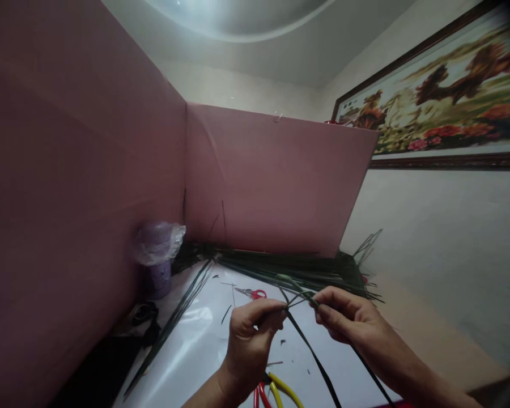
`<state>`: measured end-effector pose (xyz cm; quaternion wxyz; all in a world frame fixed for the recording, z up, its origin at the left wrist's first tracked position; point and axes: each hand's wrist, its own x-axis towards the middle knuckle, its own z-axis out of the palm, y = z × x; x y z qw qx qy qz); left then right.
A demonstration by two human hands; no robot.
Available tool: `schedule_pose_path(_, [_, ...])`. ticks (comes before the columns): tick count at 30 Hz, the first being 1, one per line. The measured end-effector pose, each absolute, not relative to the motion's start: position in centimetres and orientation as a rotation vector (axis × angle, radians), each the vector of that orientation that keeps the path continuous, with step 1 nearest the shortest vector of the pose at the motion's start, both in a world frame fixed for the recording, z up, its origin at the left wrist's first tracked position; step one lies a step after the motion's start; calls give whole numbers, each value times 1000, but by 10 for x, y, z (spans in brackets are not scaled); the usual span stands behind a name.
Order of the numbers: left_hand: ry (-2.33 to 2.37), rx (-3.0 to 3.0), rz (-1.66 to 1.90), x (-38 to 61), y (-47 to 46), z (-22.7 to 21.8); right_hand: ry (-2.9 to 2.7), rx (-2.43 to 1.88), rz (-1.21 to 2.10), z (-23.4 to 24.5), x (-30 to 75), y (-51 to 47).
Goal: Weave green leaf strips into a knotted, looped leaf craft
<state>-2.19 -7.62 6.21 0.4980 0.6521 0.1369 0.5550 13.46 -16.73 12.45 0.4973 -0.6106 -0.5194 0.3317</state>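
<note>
Between thumb and fingers, my left hand pinches long, thin green leaf strips where they cross. To its right, my right hand grips the looped part of the same strips, and a loose end hangs down below it. Both hands are close together above the white table surface. Red-handled scissors lie just beyond my left hand. Below the hands, near the bottom edge, are yellow-handled pliers beside a red-handled tool, both partly cut off by the frame.
A pile of long green leaves runs along the back of the white table, with more leaves down its left side. A purple cup with clear plastic stands at left. Pink panels enclose the back and left. Small leaf scraps dot the table.
</note>
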Motion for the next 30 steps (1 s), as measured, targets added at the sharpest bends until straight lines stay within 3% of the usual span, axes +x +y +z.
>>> schedule_pose_path(30, [213, 1605, 1189, -20, -86, 63, -1095, -1174, 1107, 120, 122, -153])
